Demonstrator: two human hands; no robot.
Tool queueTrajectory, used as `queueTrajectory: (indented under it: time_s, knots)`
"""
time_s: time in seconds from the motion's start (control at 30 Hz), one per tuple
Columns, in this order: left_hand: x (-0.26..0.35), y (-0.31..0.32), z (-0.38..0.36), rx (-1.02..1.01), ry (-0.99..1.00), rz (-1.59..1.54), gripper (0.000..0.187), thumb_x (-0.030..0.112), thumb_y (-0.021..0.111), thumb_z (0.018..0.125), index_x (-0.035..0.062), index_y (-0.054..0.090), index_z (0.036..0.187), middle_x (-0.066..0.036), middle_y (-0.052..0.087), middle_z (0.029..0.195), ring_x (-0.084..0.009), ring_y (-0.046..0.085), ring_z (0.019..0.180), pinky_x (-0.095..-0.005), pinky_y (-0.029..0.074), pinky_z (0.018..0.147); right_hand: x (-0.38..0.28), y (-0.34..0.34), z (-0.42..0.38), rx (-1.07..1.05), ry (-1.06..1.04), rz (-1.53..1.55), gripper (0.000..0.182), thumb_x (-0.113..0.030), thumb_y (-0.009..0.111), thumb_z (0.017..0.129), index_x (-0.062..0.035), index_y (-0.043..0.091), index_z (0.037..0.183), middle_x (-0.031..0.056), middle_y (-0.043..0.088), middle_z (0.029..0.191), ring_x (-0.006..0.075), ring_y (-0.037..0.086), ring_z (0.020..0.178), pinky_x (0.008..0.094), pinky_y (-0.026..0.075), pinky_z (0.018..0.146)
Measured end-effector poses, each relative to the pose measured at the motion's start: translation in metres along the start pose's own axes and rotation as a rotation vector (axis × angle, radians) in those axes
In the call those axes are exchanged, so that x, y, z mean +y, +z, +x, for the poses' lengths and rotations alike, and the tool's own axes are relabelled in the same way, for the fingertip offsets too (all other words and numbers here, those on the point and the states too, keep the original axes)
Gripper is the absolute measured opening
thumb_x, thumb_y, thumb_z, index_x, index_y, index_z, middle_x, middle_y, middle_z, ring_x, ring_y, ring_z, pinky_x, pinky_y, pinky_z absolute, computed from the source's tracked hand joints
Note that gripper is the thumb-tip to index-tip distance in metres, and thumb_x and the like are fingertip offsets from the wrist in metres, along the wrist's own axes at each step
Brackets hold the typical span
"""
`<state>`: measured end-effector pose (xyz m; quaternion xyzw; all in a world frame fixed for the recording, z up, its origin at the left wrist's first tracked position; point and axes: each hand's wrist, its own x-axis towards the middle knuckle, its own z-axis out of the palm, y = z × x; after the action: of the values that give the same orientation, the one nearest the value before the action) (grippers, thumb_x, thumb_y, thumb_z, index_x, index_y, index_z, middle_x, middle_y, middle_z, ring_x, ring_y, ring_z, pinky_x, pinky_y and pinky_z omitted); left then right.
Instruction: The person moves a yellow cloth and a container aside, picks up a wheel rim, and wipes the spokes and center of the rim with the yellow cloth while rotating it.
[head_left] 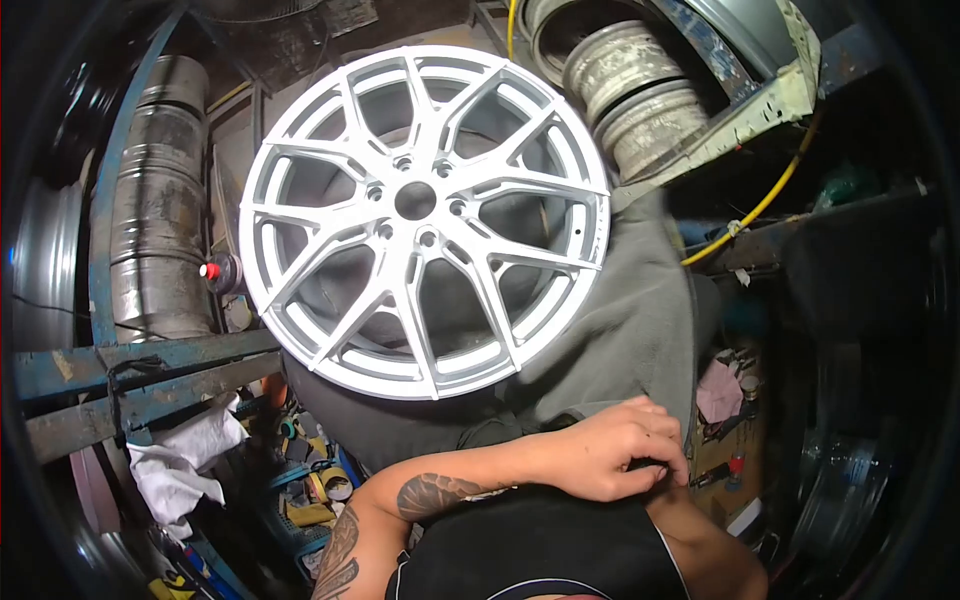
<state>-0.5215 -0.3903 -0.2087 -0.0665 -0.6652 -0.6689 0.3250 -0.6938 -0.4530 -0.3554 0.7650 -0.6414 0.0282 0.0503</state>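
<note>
My left arm, tattooed on the forearm and upper arm, lies across my body toward the right. My left hand [625, 452] is closed, its fingers and thumb curled, right over my right arm [700, 540]; what is in the fingers, if anything, is hidden. Only the bent part of my right arm shows at the lower right, and the right hand is out of sight. Beyond my hands, a silver-white multi-spoke wheel rim [415, 305] lies face up on a grey cloth [640, 310]. Its center hole is ringed by several bolt holes.
Bare metal rims [165, 210] are stacked at left behind blue rack bars [180, 355]. More worn rims [645, 110] lie at upper right, beside a yellow hose [790, 185]. A white rag [185, 460] hangs at lower left, near tape rolls [332, 485] in a crate.
</note>
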Motion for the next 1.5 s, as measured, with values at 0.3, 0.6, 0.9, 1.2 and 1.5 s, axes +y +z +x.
queueTrajectory:
  time_s: [0.3,0.6,0.9,1.2,1.5]
  knots:
    - [-0.042,-0.048,-0.045,0.946,-0.313,0.351,0.020,-0.005,0.059,0.086,0.0016,0.074,0.097,-0.011,0.056,0.101,-0.0178,0.059,0.083,-0.0294,0.049,0.075,-0.048,0.048,0.178,0.101,-0.128,-0.364,0.068,-0.021,0.045,0.101,-0.0039,0.025,0.163,0.0151,0.025,0.171,0.0287,0.026,0.157,0.0441,0.019,0.129]
    - [-0.038,-0.090,-0.071,1.111,-0.314,0.395,0.021,-0.008,0.056,0.086,-0.0004,0.074,0.095,-0.010,0.059,0.105,-0.0137,0.061,0.084,-0.0275,0.050,0.077,-0.089,0.039,0.233,-0.040,-0.085,-0.072,0.071,-0.021,0.040,0.099,0.0012,0.020,0.163,0.0173,0.019,0.172,0.0291,0.019,0.160,0.0426,0.012,0.131]
    - [-0.043,-0.082,-0.088,1.177,-0.373,0.408,0.016,-0.006,0.060,0.086,0.0006,0.073,0.093,-0.009,0.064,0.100,-0.0162,0.064,0.085,-0.0289,0.051,0.077,-0.098,0.073,0.262,0.044,0.001,-0.153,0.073,-0.036,0.046,0.102,0.0027,0.027,0.160,0.0198,0.032,0.167,0.0324,0.029,0.156,0.0480,0.021,0.127]
    - [-0.019,-0.070,-0.139,1.143,-0.370,0.478,0.013,-0.003,0.066,0.086,0.0005,0.073,0.097,-0.011,0.070,0.101,-0.0239,0.067,0.095,-0.0336,0.052,0.087,-0.085,-0.033,0.084,-0.208,-0.152,0.359,0.074,-0.053,0.060,0.098,0.0019,0.051,0.146,0.0233,0.057,0.147,0.0378,0.057,0.133,0.0459,0.044,0.112]
    - [0.033,-0.155,-0.240,1.495,-0.439,1.103,0.013,-0.002,0.060,0.089,-0.0015,0.071,0.094,-0.012,0.070,0.094,-0.0249,0.067,0.090,-0.0340,0.052,0.082,-0.136,-0.032,0.139,-0.290,0.001,0.201,0.069,-0.065,0.066,0.087,0.0025,0.070,0.097,0.0226,0.073,0.094,0.0382,0.074,0.084,0.0495,0.057,0.074]
